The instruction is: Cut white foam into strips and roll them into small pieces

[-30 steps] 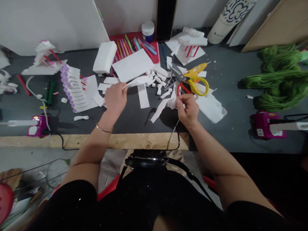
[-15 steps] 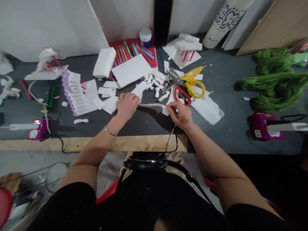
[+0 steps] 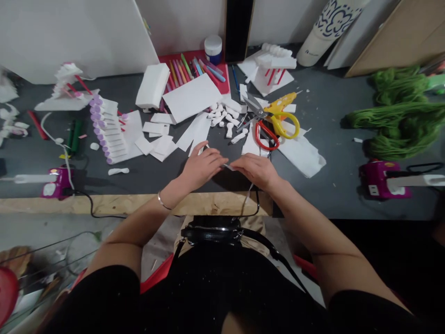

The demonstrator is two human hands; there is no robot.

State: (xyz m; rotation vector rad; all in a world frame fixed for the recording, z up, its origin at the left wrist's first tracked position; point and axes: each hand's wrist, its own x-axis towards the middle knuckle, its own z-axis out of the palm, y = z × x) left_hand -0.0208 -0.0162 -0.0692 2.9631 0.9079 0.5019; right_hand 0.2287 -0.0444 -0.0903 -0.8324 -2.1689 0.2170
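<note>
My left hand (image 3: pixel 204 166) and my right hand (image 3: pixel 255 170) meet just above the table near its front edge. Between their fingertips shows a small bit of a thin white strip (image 3: pixel 228 167), pinched from both sides; the rest is covered by the fingers. Just beyond my left hand lie flat white strips (image 3: pixel 193 132) and square white pieces (image 3: pixel 163 147). Small white twisted pieces (image 3: pixel 229 129) are heaped farther back. Beyond my right hand are scissors with red handles (image 3: pixel 267 135) and scissors with yellow handles (image 3: pixel 285 125), crossing each other.
A yellow glue gun-like tool (image 3: pixel 283 102) lies behind the scissors. Coloured markers (image 3: pixel 179 72), a white jar (image 3: pixel 213 48) and a bottle (image 3: pixel 323 37) stand or lie at the back. Green yarn (image 3: pixel 396 116) is on the right; a white stepped model (image 3: pixel 111 130) on the left.
Both hands have come together and closer to the table's front edge. The white strip, earlier stretched between them, is now mostly hidden. My left hand has moved right, uncovering flat white strips.
</note>
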